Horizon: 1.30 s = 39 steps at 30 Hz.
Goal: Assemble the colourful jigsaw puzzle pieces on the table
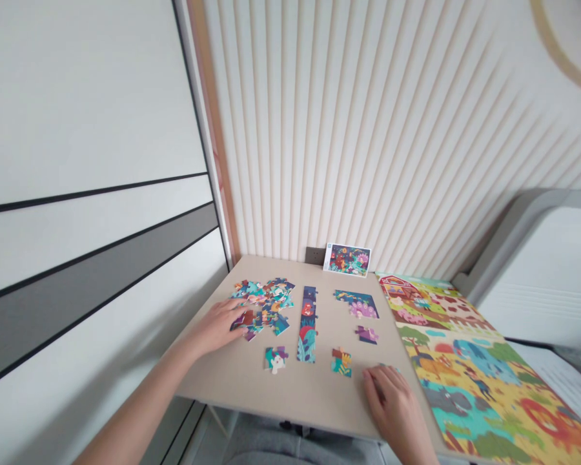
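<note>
From here the jigsaw pieces [275, 359] look like thin printed card: light, stiff and easy to nudge, so I'd pinch one by its edges. Left of the dark-blue joined strip [307, 323], my left hand [217, 326] rests on the loose heap [271, 303], fingers loosely spread, gripping nothing I can see. Right of the strip lies a joined purple-and-blue section [357, 303]. Further right and nearer me, my right hand [392, 407] curls over a teal piece [381, 366]; I cannot tell whether it's holding it.
</note>
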Each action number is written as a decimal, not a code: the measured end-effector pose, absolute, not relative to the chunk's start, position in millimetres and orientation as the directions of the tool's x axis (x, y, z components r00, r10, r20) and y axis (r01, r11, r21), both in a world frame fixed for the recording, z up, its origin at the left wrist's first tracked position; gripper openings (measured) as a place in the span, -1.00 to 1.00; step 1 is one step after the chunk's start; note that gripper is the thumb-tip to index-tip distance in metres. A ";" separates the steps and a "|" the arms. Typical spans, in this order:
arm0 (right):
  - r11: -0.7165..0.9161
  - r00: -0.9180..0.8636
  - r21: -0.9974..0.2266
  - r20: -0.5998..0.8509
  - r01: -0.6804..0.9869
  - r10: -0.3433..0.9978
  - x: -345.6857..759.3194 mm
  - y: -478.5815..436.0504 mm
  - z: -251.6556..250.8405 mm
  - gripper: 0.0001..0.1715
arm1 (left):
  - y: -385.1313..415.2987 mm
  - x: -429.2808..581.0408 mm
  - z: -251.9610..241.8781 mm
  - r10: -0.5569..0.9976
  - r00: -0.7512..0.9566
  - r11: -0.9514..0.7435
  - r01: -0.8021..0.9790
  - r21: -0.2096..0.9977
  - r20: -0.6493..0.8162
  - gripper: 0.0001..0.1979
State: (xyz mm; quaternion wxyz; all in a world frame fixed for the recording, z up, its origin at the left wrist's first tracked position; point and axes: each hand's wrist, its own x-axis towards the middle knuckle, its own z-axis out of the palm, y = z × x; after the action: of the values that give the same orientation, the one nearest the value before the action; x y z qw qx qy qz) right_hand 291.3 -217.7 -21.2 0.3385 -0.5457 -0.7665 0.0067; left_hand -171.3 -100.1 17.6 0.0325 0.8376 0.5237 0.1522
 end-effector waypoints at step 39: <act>0.381 -0.185 -0.382 0.458 0.842 0.869 288.0 -219.9 -14.5 -0.76 | -84.5 -135.6 11.5 0.914 0.224 -0.399 0.648 0.649 0.338 -0.37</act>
State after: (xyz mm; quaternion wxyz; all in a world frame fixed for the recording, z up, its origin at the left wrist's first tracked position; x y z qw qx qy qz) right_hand 288.0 -219.9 -14.5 0.3132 -0.5561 -0.7696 0.0216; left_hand -135.6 -84.5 11.5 0.1893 0.7592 0.5143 0.3511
